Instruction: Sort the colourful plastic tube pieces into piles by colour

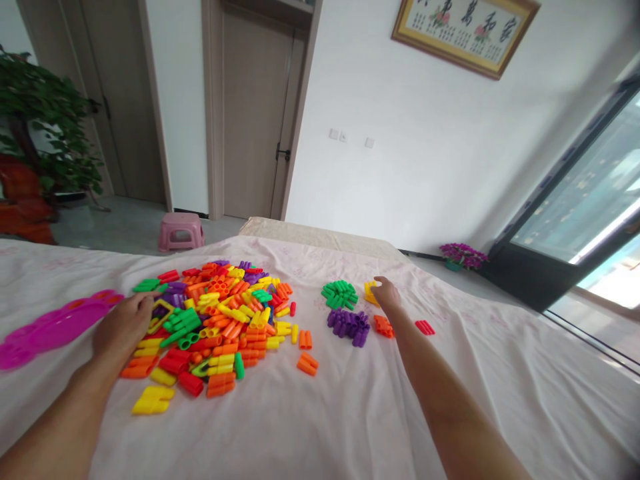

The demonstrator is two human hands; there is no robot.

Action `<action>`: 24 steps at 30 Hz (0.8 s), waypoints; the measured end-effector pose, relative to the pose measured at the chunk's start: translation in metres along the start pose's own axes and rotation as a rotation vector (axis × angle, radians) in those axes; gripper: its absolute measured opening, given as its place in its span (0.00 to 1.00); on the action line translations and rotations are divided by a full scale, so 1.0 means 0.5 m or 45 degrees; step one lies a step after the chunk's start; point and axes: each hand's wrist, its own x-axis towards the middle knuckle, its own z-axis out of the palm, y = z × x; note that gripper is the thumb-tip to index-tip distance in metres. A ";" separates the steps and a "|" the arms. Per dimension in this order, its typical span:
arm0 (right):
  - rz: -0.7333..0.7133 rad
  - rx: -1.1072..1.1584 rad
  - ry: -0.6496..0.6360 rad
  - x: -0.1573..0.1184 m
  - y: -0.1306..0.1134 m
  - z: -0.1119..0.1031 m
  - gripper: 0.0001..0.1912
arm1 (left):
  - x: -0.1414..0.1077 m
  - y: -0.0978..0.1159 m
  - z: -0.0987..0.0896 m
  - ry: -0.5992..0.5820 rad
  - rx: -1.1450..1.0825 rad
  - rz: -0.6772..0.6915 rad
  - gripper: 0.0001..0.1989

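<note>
My left hand (123, 325) rests at the left edge of a big heap of plastic tube-shaped building blocks (225, 303) in red, orange, yellow, green and purple. Its fingers are curled together beside a yellow angular piece (161, 316); what they hold, if anything, is hidden. Farther right, my right hand (388, 293) reaches over a small group of yellow blocks (371, 292), thumb and fingers apart. Around it lie a green group (339, 295), a purple group (349, 325), a few orange blocks (384, 326) and a red block (425, 327).
A magenta plastic tray (60, 327) lies left of the heap. Loose orange blocks (307, 364) and a yellow block (153, 400) lie near the heap's edge. Everything sits on a pale, wrinkled cloth (280, 427). Beyond it stands a pink stool (181, 231).
</note>
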 end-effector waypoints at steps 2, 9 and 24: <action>-0.008 0.001 -0.014 0.001 0.000 0.005 0.25 | 0.001 -0.002 0.001 0.008 0.003 0.007 0.26; 0.063 0.020 0.064 0.014 -0.003 0.010 0.23 | 0.002 0.000 -0.001 0.012 0.023 0.008 0.26; 0.007 -0.015 0.041 0.006 0.006 -0.012 0.21 | -0.001 -0.001 0.001 0.014 -0.009 0.010 0.26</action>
